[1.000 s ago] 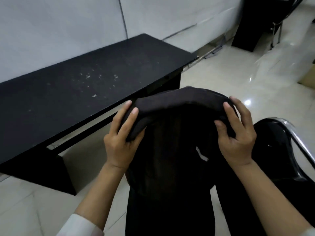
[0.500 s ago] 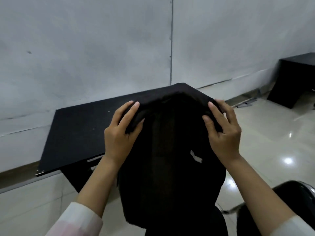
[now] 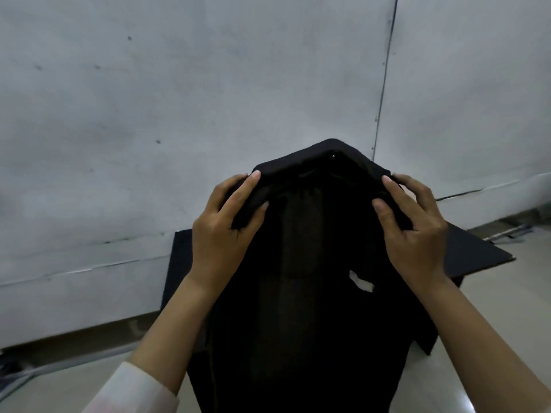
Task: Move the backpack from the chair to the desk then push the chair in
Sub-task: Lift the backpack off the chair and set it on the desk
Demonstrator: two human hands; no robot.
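A black backpack [image 3: 310, 278] hangs in the air in front of me, with a small white tag on its right side. My left hand [image 3: 223, 231] grips its top left corner and my right hand [image 3: 414, 231] grips its top right corner. Behind and below it lies the black desk [image 3: 474, 251], mostly hidden by the bag; only its right end and a sliver at the left show. The chair is out of view.
A grey panelled wall [image 3: 179, 114] fills the background, with a dark skirting strip [image 3: 74, 338] along its foot. Pale glossy floor tiles [image 3: 507, 308] show at the lower right and lower left.
The backpack has risen and moved toward the desk, held by both hands throughout. My view has swung up and left toward the wall, so the chair has dropped out of sight.
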